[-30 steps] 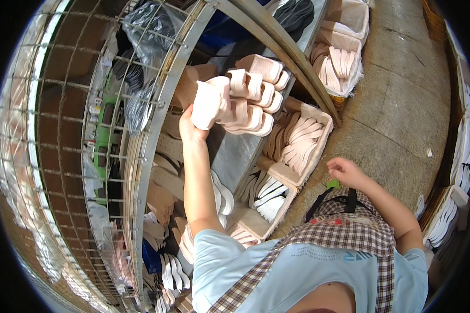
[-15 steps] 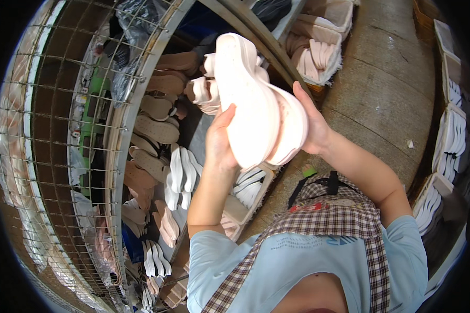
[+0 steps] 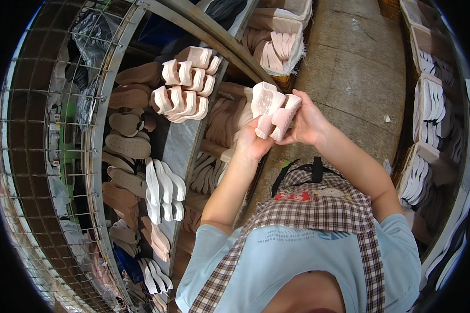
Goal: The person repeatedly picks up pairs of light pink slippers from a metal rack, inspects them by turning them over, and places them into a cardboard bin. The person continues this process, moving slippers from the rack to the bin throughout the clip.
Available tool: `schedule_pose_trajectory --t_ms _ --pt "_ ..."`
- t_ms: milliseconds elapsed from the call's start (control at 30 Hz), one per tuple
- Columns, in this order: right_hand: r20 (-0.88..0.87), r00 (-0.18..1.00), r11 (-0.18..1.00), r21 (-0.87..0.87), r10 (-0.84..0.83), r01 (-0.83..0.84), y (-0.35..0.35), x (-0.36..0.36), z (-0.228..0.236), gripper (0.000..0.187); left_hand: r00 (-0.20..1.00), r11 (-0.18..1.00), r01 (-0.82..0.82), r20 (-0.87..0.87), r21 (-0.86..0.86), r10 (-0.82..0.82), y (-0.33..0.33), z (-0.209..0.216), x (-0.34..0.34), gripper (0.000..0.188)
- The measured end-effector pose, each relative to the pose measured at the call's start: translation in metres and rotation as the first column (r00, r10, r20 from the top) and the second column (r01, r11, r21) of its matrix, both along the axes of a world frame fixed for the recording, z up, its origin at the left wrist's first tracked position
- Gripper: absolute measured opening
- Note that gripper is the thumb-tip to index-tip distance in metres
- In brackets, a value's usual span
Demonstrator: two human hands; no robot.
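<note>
A pair of pale pink shoe soles (image 3: 269,100) is held out in front of my chest, tilted so that they show nearly end-on. My left hand (image 3: 252,142) grips them from the left, near their lower ends. On the other side my right hand (image 3: 309,121) is closed around their edge, its fingers partly hidden beneath. To the left of the soles, several similar pink soles (image 3: 181,102) lie stacked in rows on a grey metal worktop (image 3: 185,141). White soles (image 3: 162,185) lie in a group on the same worktop, nearer to me.
Brown and beige soles (image 3: 128,146) line the worktop's far left side, beside a wire mesh guard (image 3: 96,104). Lined baskets of pink soles (image 3: 277,49) stand ahead, with more baskets of white soles (image 3: 433,99) along the right. A concrete floor (image 3: 355,78) runs between.
Both hands have lowered the soles and brought them nearer my body, turning them from broad side to nearly end-on. The view has shifted, so the stacked pink soles show more fully.
</note>
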State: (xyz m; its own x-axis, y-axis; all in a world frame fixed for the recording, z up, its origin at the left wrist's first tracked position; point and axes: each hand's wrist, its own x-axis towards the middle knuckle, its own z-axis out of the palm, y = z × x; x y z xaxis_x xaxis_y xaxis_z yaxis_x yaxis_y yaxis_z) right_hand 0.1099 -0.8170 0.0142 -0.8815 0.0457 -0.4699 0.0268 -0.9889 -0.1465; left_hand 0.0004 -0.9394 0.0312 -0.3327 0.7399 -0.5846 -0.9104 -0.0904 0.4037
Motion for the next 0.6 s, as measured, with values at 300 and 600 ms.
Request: schedule_pose_trajectory --t_ms 300,600 --pt "0.069 0.995 0.967 0.243 0.066 -0.081 0.000 -0.001 -0.007 0.060 1.000 1.000 0.006 0.007 0.011 -0.006 -0.005 -0.014 0.001 0.041" --pt "0.113 0.965 0.677 0.693 0.237 -0.247 0.006 0.026 -0.067 0.048 0.965 0.998 0.012 -0.263 0.058 0.003 -0.017 -0.028 0.007 0.047"
